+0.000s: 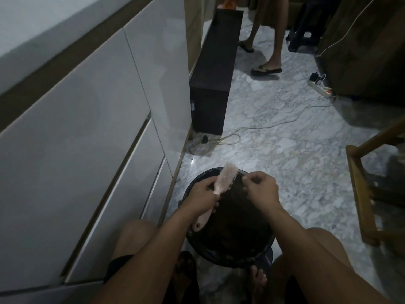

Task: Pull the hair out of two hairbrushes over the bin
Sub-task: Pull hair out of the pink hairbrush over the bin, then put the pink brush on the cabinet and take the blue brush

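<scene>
Head view. Left hand (202, 193) wraps around the neck of a pink hairbrush (215, 189), fingers curled tight on it; forearm angles in from near left. Brush tilts with its head far and its handle near, bristles facing right, held over a dark round bin (266, 245) on the marble floor (285, 139). Right hand (262, 188) sits just right of the bristles, thumb and fingertips pressed together in a pinch; too dim to tell whether hair is between them. Knees flank the bin.

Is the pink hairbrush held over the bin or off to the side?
Over it: the left hand holds the hairbrush above the bin opening.
</scene>
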### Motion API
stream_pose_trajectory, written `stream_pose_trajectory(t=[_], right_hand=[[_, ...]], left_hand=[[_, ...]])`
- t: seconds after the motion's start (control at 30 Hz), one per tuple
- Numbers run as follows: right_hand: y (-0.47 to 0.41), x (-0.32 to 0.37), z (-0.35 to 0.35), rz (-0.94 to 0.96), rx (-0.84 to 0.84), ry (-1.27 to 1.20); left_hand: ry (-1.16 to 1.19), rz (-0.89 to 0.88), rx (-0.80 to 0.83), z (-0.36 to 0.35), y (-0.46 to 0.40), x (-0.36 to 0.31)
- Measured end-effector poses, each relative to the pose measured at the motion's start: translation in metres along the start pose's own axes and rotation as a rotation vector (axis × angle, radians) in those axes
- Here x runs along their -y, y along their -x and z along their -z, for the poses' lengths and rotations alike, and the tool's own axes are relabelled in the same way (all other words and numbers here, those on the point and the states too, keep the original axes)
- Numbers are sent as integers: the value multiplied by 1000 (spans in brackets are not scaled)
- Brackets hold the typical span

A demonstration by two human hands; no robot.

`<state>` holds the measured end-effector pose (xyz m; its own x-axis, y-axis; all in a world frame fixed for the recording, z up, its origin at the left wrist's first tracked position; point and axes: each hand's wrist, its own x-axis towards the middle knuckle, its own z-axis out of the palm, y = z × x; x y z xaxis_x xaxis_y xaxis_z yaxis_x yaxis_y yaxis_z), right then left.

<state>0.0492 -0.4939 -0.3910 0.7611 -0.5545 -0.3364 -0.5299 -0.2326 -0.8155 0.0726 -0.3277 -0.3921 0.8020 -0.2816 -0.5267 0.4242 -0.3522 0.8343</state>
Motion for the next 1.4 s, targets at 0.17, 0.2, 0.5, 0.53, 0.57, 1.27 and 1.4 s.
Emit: stream_pose_trajectory(t=[0.17,0.2,0.5,0.53,0.57,1.27,1.4], right_hand=[[41,43,8,144,246,-56],[47,52,11,173,258,-43],[90,125,30,372,297,-49],[96,131,32,401,279,-39],[101,138,33,435,255,-20],[201,324,51,1013,144,206],[232,354,23,1095,178,253]], left_hand=[[220,16,-220,8,7,-34],[282,45,-278,10,8,-41],[631,74,-324,39,49,-127],[642,58,-333,41,56,-135],[647,37,-344,42,64,-142],[-747,-754,-1087,186,224,-254],[-769,-663,-1066,233,265,-248]])
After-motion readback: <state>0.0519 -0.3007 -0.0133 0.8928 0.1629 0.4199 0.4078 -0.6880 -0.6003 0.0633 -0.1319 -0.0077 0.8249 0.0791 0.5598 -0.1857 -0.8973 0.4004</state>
